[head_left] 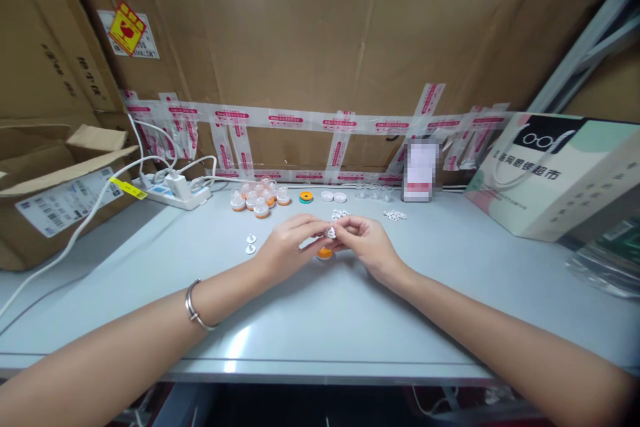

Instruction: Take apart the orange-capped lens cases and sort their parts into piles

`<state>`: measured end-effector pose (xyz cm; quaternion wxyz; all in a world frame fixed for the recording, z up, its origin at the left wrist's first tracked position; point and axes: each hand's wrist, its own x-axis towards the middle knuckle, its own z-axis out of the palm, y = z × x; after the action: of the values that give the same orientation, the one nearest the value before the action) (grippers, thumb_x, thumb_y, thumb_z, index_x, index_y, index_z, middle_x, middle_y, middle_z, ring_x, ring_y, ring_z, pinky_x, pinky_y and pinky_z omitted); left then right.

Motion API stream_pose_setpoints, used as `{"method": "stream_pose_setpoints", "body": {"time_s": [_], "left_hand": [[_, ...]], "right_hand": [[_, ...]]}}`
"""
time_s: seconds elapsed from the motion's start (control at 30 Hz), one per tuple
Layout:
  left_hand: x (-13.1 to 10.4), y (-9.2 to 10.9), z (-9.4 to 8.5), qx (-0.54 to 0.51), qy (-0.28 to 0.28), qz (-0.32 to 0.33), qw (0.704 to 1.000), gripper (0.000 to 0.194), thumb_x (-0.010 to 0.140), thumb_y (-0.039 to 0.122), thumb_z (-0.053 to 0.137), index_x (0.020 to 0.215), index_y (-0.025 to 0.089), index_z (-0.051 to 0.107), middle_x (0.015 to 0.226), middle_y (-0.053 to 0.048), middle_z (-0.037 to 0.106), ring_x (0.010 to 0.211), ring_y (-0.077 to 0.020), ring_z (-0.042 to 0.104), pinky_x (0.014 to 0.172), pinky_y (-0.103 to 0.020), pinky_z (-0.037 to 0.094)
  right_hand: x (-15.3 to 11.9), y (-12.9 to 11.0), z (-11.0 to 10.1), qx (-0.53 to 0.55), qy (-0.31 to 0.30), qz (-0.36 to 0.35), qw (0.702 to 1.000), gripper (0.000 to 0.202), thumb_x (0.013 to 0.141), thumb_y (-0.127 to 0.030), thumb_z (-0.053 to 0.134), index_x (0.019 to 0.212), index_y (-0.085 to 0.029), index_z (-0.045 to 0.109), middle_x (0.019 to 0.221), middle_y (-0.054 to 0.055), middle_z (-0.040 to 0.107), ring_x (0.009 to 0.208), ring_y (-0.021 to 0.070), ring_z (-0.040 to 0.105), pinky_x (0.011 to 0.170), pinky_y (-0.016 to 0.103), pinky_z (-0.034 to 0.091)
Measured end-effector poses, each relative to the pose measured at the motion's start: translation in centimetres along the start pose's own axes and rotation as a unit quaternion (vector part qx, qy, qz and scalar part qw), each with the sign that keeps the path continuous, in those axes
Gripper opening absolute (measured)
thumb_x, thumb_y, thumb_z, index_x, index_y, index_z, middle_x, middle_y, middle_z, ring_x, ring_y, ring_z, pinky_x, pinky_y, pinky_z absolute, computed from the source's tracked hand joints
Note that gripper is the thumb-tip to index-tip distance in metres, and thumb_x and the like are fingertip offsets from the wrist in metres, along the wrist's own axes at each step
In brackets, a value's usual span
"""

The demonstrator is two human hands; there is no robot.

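Both my hands meet over the middle of the table, fingertips pinched around a small white plastic part (331, 233). My left hand (293, 245) grips it from the left, my right hand (369, 247) from the right; the fingers cover much of it. Just below the fingers an orange round piece (325, 253) shows, partly hidden. Behind the hands lies a little pile of white pieces with dark marks (339, 214). Two white pegged discs (251, 244) rest left of my left hand.
Several clear-domed orange-based pieces (261, 199) cluster at the back, beside an orange and teal ring (305, 197), white rings (333, 197) and clear domes (373, 192). A phone (420, 170) leans behind more white pieces (395, 215). A power strip (183, 192), open carton (60, 193) and paper bag (545, 173) flank the table.
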<state>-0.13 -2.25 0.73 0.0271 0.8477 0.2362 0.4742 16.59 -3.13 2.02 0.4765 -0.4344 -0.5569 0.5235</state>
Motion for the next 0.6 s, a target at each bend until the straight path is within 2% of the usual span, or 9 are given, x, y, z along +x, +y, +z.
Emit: {"method": "stream_pose_setpoints", "body": {"time_s": [0.1,0.2,0.3,0.4,0.43,0.53,0.6], "left_hand": [[0.1,0.0,-0.1,-0.034,0.028,-0.105,0.993,0.014,0.080,0.023,0.057,0.091,0.017,0.063,0.077,-0.003,0.064,0.067,-0.0113,0.057,0.064,-0.025,0.049],[0.2,0.0,-0.3,-0.044,0.042,-0.145,0.987,0.011,0.081,0.022,0.054,0.081,0.016,0.064,0.075,-0.002,0.065,0.067,-0.0114,0.057,0.063,-0.024,0.048],[0.2,0.0,-0.2,-0.063,0.014,-0.134,0.989,0.012,0.079,0.022,0.057,0.088,0.016,0.062,0.088,-0.005,0.064,0.078,-0.0131,0.058,0.065,-0.024,0.049],[0.1,0.1,0.1,-0.086,-0.016,-0.132,0.987,0.033,0.074,0.026,0.064,0.104,0.016,0.057,0.097,-0.007,0.062,0.079,-0.0126,0.059,0.063,-0.023,0.051],[0.0,0.2,0.2,-0.085,-0.018,-0.135,0.987,0.034,0.074,0.027,0.064,0.105,0.016,0.057,0.095,-0.006,0.062,0.076,-0.0122,0.059,0.062,-0.022,0.052],[0.0,0.2,0.2,-0.051,-0.016,-0.131,0.990,0.020,0.079,0.025,0.058,0.097,0.017,0.061,0.085,-0.004,0.065,0.072,-0.0120,0.060,0.063,-0.023,0.051],[0.0,0.1,0.2,-0.019,-0.009,-0.098,0.995,0.016,0.081,0.023,0.055,0.093,0.016,0.062,0.081,-0.004,0.065,0.072,-0.0122,0.060,0.066,-0.024,0.051]], "right_hand": [[0.7,0.3,-0.5,-0.011,0.026,0.002,1.000,0.021,0.064,-0.034,0.068,0.068,-0.015,0.061,0.057,0.001,0.065,0.054,0.0117,0.062,0.058,0.025,0.052],[1.2,0.6,-0.9,-0.006,0.032,0.026,0.999,0.018,0.066,-0.032,0.067,0.067,-0.015,0.061,0.060,0.002,0.066,0.054,0.0107,0.062,0.058,0.023,0.052],[1.2,0.8,-0.9,0.001,0.028,0.044,0.999,0.018,0.065,-0.030,0.068,0.066,-0.014,0.060,0.058,0.001,0.066,0.054,0.0099,0.061,0.057,0.022,0.051],[1.0,0.8,-0.6,0.011,0.015,0.040,0.999,0.020,0.063,-0.031,0.070,0.066,-0.015,0.058,0.058,0.000,0.065,0.055,0.0098,0.062,0.058,0.022,0.051],[0.9,0.8,-0.5,0.014,0.007,0.040,0.999,0.022,0.062,-0.032,0.070,0.067,-0.015,0.058,0.058,0.000,0.065,0.055,0.0099,0.062,0.058,0.022,0.051],[0.6,0.7,-0.3,0.027,-0.015,0.045,0.999,0.024,0.060,-0.033,0.072,0.067,-0.015,0.057,0.058,0.000,0.065,0.056,0.0101,0.062,0.059,0.022,0.050],[0.5,0.5,-0.3,0.040,-0.020,0.055,0.997,0.024,0.060,-0.032,0.072,0.068,-0.015,0.057,0.060,0.001,0.066,0.056,0.0099,0.062,0.058,0.022,0.050]]}}
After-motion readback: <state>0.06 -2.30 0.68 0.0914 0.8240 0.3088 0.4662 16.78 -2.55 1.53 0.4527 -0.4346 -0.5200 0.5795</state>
